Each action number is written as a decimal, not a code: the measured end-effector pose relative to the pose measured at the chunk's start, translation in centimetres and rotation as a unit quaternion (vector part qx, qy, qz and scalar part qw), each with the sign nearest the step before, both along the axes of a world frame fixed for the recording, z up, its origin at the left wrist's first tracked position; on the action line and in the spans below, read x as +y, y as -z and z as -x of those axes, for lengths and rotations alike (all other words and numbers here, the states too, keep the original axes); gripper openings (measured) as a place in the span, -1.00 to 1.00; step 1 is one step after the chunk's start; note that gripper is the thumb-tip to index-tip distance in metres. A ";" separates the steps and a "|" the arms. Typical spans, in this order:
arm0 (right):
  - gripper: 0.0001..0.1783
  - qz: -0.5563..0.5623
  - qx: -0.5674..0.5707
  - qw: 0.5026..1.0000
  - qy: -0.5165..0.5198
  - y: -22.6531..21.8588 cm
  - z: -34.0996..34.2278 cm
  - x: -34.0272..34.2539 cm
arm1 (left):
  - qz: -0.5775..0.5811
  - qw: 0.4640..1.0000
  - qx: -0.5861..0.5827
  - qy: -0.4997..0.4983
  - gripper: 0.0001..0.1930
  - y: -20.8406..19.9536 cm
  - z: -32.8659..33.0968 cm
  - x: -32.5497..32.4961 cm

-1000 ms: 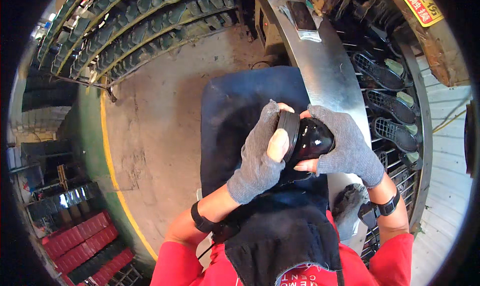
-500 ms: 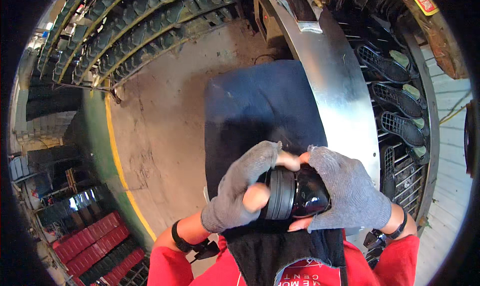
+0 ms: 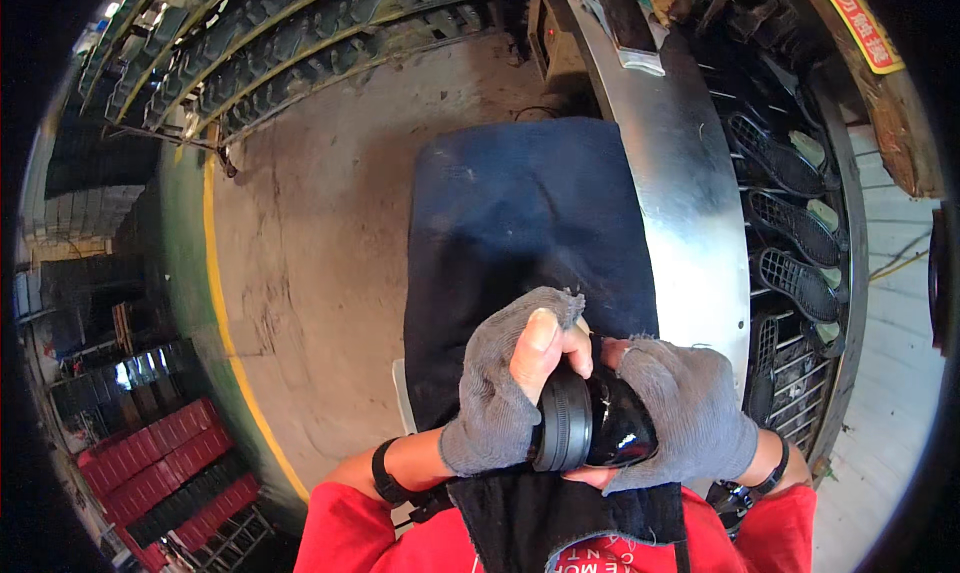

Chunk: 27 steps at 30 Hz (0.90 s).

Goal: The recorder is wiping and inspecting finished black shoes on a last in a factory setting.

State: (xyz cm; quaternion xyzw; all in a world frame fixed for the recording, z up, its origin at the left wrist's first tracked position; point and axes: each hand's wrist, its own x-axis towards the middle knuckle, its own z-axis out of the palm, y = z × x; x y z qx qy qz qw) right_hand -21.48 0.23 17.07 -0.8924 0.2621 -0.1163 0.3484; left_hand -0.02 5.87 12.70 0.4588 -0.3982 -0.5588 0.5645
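Observation:
A glossy black shoe (image 3: 620, 418) with a ridged black rubber sole (image 3: 564, 423) is held on its side above my lap, its sole facing left. My right hand (image 3: 688, 413), in a grey fingerless glove, wraps around the shiny upper from the right, with fingertips showing under its near side. My left hand (image 3: 508, 378), gloved the same way, closes at the sole's far edge, thumb raised and fingers bent against it. The palm-side contact of both hands is hidden. Beneath the shoe, a dark blue cloth (image 3: 525, 203) covers my lap.
A metal bench (image 3: 690, 173) runs along my right, with a dark flat object (image 3: 628, 21) on a cloth at its far end. Beyond it, a rack holds several black soles (image 3: 800, 285). Shelves of dark shoe-shaped pieces (image 3: 330, 23) stand far left; red slatted pieces (image 3: 165, 463) sit lower left.
My left hand has shifted up along the sole, its thumb moving from the sole's left side to its far edge. My right hand keeps hold of the upper, and the view has turned slightly.

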 end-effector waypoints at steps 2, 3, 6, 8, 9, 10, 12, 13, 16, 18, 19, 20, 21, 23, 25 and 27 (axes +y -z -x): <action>0.11 0.000 0.016 1.000 -0.012 0.1 0.1 0.2 | 0.008 1.000 0.012 -0.003 -0.46 0.2 0.0 0.2; 0.09 0.001 0.015 1.000 -0.013 0.2 0.0 0.2 | 0.039 0.999 0.023 0.003 -0.46 0.2 0.0 0.3; 0.05 0.016 0.035 0.996 -0.082 -0.3 -0.2 -0.4 | 0.037 0.994 0.054 0.086 -0.55 0.3 -0.1 0.3; 0.03 0.021 0.015 0.995 -0.095 -0.7 -0.7 -1.4 | 0.025 0.993 0.071 0.095 -0.58 0.5 -0.6 -0.2; 0.01 0.010 0.026 0.993 -0.112 -0.8 -1.2 -1.9 | 0.052 0.990 0.024 0.127 -0.51 0.8 -1.1 -0.7; -0.01 0.018 0.030 0.994 -0.101 -0.9 -1.8 -2.5 | 0.068 0.985 -0.036 0.157 -0.42 1.0 -1.7 -1.4; -0.04 0.006 -0.008 0.999 -0.053 -0.4 -3.6 -3.5 | 0.057 0.988 0.021 0.142 -0.43 1.6 -2.4 -2.9; -0.04 0.001 -0.118 0.993 -0.003 0.4 -4.9 -3.7 | 0.045 0.990 0.041 0.130 -0.43 1.8 -2.6 -3.6; -0.18 -0.286 -0.287 0.840 0.360 2.6 -8.2 -2.6 | -0.087 0.979 0.182 0.004 -0.49 1.5 -2.2 -4.6; -0.13 -0.442 -0.271 0.719 0.463 2.6 -8.5 -2.9 | -0.042 0.991 0.102 -0.072 -0.53 0.7 -1.6 -4.7; -0.13 -0.414 -0.298 0.742 0.435 2.3 -8.4 -3.5 | -0.021 0.997 0.061 -0.048 -0.55 0.3 -1.7 -4.8; -0.17 -0.473 -0.315 0.754 0.330 1.5 -7.7 -4.5 | 0.023 0.997 0.070 -0.039 -0.60 -0.3 -1.8 -4.8; -0.22 -0.530 -0.307 0.742 0.274 0.4 -7.0 -5.5 | 0.105 0.990 0.093 -0.006 -0.63 -0.4 -2.4 -5.0; -0.20 -0.274 -0.285 0.910 0.129 -1.0 -6.8 -6.8 | 0.232 0.972 -0.030 -0.024 -0.62 -0.3 -3.9 -5.6; -0.15 -0.070 -0.235 0.961 -0.130 -1.4 -7.6 -7.2 | 0.086 0.991 -0.100 -0.019 -0.54 0.9 -5.1 -6.7; -0.17 0.046 -0.100 0.944 -0.310 -0.9 -9.4 -5.7 | -0.160 0.987 -0.003 0.021 -0.40 2.6 -5.6 -7.5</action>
